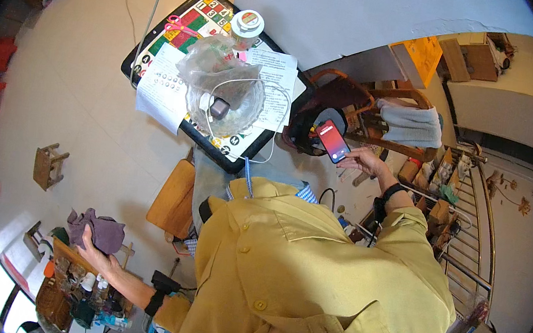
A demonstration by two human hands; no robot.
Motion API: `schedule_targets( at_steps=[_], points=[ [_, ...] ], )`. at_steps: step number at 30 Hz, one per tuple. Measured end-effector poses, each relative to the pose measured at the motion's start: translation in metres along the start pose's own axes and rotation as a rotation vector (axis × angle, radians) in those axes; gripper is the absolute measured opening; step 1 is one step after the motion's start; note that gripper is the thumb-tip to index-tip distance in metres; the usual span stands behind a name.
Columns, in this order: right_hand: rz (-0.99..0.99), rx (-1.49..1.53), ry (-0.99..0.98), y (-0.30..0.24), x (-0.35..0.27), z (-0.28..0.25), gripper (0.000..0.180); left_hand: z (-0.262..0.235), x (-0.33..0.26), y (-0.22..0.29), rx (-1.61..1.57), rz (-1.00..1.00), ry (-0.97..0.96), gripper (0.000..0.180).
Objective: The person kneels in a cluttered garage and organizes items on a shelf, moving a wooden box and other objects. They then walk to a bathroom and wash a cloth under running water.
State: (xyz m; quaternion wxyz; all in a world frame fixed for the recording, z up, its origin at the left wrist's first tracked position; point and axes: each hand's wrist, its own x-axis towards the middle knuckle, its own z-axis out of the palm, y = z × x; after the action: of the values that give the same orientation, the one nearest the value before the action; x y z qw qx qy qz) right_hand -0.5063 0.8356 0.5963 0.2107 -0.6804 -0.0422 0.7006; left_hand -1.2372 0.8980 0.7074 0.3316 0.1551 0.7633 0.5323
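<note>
Spreading across the near middle, a yellow button shirt [319, 278] fills the lower view, both forearms reaching out from it to either side. Beyond it, at the far middle, a dark-rimmed tray table [165, 17] with a bright numbered top carries sheets of paper [164, 82], a crumpled clear plastic bag [216, 62], a clear glass bowl [227, 106] holding a small dark block, a white cable [272, 118] looping around the bowl, pink scissors [180, 25] and a white-lidded jar [248, 25]. To the right stands a wooden chair [360, 98] draped with a grey cloth [409, 123] — a metal rack [465, 215] crowded with small items sits just beyond the right arm. A little wooden stool [48, 165] stands alone on the pale floor at left.

The left hand [89, 253], low at the near left, has its fingers closed on a bunched purple cloth [96, 229] above a cluttered shelf [78, 290] of small bottles. The right hand [365, 161], wearing a dark wristband, grasps a phone [333, 140] with a red screen — held up near the chair, well apart from the cloth.
</note>
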Motion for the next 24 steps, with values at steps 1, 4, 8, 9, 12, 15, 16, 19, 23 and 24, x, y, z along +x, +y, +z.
schedule_targets(
  at_steps=[1,4,8,9,12,15,16,19,23,24],
  points=[
    [0.008,0.002,0.005,0.000,0.002,0.007,0.024,0.004,0.006,0.002,0.007,-0.004,-0.016,0.055],
    [0.001,0.032,0.001,-0.009,0.013,0.033,0.025,0.018,0.031,0.005,0.001,0.010,-0.053,0.053],
    [-0.051,0.061,-0.064,-0.022,0.030,0.072,0.028,0.018,0.076,0.005,-0.015,-0.057,-0.138,0.050],
    [0.043,-0.015,-0.030,-0.040,0.019,0.099,0.028,0.028,0.078,0.015,-0.049,-0.025,-0.161,0.053],
    [0.023,-0.001,-0.055,-0.030,0.050,0.105,0.030,0.040,0.102,0.025,-0.019,-0.103,-0.133,0.060],
    [-0.010,0.037,-0.087,-0.027,0.072,0.119,0.034,0.052,0.121,0.031,-0.068,-0.054,-0.217,0.062],
    [-0.018,0.050,-0.093,-0.026,0.076,0.126,0.033,0.052,0.122,0.031,-0.060,-0.082,-0.196,0.061],
    [0.000,0.136,-0.095,-0.027,0.091,0.141,0.032,0.058,0.129,0.030,-0.062,-0.138,-0.144,0.059],
    [-0.073,0.197,-0.127,-0.017,0.113,0.153,0.036,0.060,0.122,0.029,-0.033,-0.136,-0.168,0.063],
    [-0.035,0.251,-0.115,-0.016,0.124,0.154,0.035,0.060,0.120,0.027,-0.016,-0.126,-0.167,0.065]
  ],
)
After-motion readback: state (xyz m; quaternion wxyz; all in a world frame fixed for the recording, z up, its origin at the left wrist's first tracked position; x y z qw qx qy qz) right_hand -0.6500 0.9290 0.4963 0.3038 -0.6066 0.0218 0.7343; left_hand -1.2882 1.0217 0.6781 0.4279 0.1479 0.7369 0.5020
